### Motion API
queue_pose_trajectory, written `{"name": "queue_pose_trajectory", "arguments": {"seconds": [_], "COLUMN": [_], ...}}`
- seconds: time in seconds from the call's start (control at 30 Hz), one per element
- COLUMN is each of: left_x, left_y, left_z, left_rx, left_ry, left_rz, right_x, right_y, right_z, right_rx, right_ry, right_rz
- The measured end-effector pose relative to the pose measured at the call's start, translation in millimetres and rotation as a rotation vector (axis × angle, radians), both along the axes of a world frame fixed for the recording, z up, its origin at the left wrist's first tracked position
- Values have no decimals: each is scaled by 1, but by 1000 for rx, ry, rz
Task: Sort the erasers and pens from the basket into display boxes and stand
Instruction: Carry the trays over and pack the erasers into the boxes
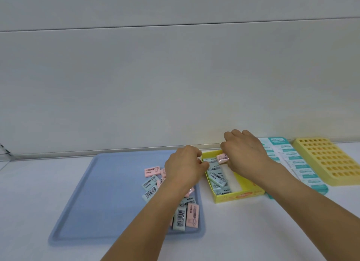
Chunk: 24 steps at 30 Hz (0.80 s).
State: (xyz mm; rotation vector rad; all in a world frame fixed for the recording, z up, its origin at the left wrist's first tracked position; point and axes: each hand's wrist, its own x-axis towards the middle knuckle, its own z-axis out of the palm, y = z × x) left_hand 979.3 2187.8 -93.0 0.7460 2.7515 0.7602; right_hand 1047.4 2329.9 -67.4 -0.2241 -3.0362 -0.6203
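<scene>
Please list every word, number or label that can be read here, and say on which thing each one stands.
"4B": on the green erasers in the yellow box and on a pink eraser on the blue tray.
Barcodes on tray erasers: digits too small.
Yellow box front, teal packs: print blurred.
Pink eraser in the right hand: unreadable.

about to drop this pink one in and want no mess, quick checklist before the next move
1. Right hand pinches the pink rectangular eraser: ok.
2. Eraser is over the far end of the yellow cardboard display box: ok.
3. White bare strip of box floor free beside the row of green erasers: ok.
4. Left hand at the box's left wall, steadying it: cannot tell, fingertips hidden.
5. Loose erasers left on the blue plastic tray: not ok, several remain.
6. Yellow plastic pen stand with pens: not ok, holes look empty.
</scene>
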Motion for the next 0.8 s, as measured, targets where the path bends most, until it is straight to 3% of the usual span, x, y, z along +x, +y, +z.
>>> {"name": "queue_pose_trajectory", "arguments": {"seconds": [0.37, 0.53, 0.8], "left_x": [2, 1, 5], "left_y": [0, 0, -1], "left_z": [-3, -1, -2], "left_rx": [7, -3, -18], "left_ry": [19, 17, 50], "left_rz": [-15, -27, -39], "right_x": [2, 8, 8], "right_y": [-7, -5, 5], "right_z": [-1, -8, -28], "right_rx": [-9, 23, -30], "right_ry": [-98, 73, 61], "right_rz": [-50, 80, 59]}}
